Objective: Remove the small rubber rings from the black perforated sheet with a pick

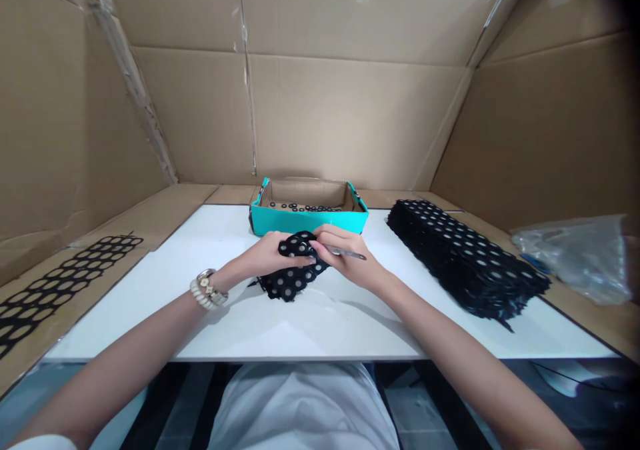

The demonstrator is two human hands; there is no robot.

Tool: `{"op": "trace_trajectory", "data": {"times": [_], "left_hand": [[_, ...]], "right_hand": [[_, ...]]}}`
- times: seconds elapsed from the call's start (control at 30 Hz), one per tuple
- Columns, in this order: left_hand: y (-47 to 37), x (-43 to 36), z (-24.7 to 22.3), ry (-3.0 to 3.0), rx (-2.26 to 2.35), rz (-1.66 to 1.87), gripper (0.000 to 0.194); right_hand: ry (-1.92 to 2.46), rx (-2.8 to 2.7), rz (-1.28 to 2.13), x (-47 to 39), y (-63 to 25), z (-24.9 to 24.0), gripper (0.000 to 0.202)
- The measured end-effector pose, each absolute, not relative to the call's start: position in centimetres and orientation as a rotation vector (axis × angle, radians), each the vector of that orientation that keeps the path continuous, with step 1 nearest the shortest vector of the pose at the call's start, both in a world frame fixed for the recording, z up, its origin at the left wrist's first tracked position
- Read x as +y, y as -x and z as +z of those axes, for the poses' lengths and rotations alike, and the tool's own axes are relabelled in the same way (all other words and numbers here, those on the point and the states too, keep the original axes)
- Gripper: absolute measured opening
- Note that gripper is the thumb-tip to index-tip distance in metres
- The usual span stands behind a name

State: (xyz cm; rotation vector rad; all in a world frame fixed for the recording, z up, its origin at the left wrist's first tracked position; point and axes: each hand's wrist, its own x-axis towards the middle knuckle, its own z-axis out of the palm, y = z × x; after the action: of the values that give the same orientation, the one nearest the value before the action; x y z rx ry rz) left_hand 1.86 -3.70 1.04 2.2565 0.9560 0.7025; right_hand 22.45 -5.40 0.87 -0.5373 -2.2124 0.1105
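A black sheet with rows of pale round spots (290,282) is bent over in my left hand (276,253), whose thumb presses across its face. My right hand (346,253) pinches slim metal tweezers (345,253) at the sheet's right edge. The tips of the tweezers are hidden by the fingers. Just behind both hands stands a turquoise open box (307,222) with several small black rings (320,209) inside. To the right lies a long stack of black spotted sheets (465,250) with ragged edges.
A black lattice with round holes (65,283) lies on the cardboard at the left. On the right, a clear plastic bag (580,257) rests beside the stack. Cardboard walls (350,110) enclose the white tabletop (300,337) at the back and sides.
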Motion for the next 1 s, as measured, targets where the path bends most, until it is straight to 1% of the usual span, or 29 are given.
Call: {"op": "trace_trajectory", "data": {"times": [0.2,0.37,0.57,1.0], "left_hand": [[-1.9,-3.9,1.0,-2.186,1.008,0.623,0.043],[-1.8,-3.5,0.7,-2.153,1.019,0.67,0.045],[-1.6,-3.1,0.7,-2.11,1.147,0.751,0.049],[-1.5,-2.9,0.3,-2.173,1.11,0.754,0.052]], "right_hand": [[0.565,-2.2,0.135,-5.5,-22.6,1.1,0.024],[0.577,-2.211,0.173,-5.8,-22.6,1.6,0.024],[0.678,-2.271,0.208,-5.6,-23.5,2.2,0.032],[0.638,-2.312,0.152,-5.3,-23.5,1.7,0.028]]}}
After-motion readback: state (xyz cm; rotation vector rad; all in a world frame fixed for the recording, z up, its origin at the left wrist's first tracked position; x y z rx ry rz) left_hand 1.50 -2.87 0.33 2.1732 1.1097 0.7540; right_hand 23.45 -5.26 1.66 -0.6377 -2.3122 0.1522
